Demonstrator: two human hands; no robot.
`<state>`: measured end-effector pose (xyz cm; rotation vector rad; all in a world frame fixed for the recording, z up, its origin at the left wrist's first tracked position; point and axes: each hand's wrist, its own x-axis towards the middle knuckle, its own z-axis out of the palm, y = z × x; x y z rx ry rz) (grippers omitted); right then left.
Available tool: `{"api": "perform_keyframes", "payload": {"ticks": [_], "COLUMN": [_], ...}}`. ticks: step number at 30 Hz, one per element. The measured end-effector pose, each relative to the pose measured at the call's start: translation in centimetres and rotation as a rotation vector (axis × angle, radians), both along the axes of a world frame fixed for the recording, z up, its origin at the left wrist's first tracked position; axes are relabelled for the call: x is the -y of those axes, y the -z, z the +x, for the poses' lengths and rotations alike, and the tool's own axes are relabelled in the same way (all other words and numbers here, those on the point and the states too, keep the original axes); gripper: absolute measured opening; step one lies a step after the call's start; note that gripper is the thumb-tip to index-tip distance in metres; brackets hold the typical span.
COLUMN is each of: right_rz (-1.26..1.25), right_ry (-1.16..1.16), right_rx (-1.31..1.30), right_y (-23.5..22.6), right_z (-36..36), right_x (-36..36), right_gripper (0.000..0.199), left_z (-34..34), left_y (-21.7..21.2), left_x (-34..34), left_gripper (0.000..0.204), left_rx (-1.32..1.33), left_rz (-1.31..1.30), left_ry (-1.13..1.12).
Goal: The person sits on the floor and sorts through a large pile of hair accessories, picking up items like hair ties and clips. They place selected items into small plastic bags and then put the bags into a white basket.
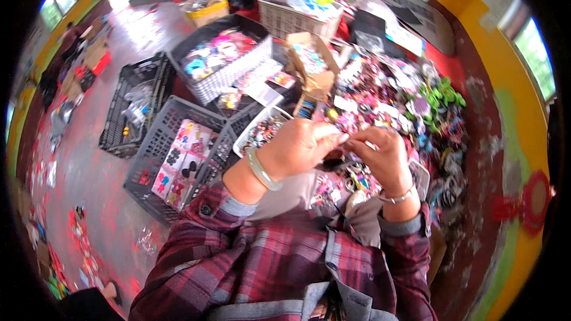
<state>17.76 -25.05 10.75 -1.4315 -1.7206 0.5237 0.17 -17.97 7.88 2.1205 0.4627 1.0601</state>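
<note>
Risk of the small dark piece (pixel 333 160) slipping out and vanishing into the heap of colourful trinkets (pixel 386 107) just beyond, since only fingertips pinch it and similar bits crowd the desk (pixel 476 119). Left hand (pixel 297 148) curled shut around that piece, knuckles up, pale bangle (pixel 262 169) at the wrist; right hand (pixel 380 157) also pinched onto it from the other side, fingertips meeting the left's, thin bracelet (pixel 397 197) at its wrist. Both raised in front of the plaid-sleeved chest, grey crate of boxed goods (pixel 178 160) down to the left.
</note>
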Motion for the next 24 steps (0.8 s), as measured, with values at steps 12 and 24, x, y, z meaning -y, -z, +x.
{"api": "perform_keyframes", "payload": {"ticks": [12,24], "right_rz": [-0.231,-0.348], "right_ry": [-0.043,0.318], "right_rx": [-0.488,-0.407], "right_y": [0.6,11.9], "right_z": [-1.0,6.8], "right_x": [-4.6,-8.0], "right_gripper": [0.009,0.016], "left_z": [-4.3,-16.1], "left_y": [2.2,9.2], "left_x": [-3.8,-20.3], "left_gripper": [0.021,0.016], "left_rx": [0.043,0.422], "left_rz": [-0.564,-0.793], "left_ry": [0.122,-0.443]}}
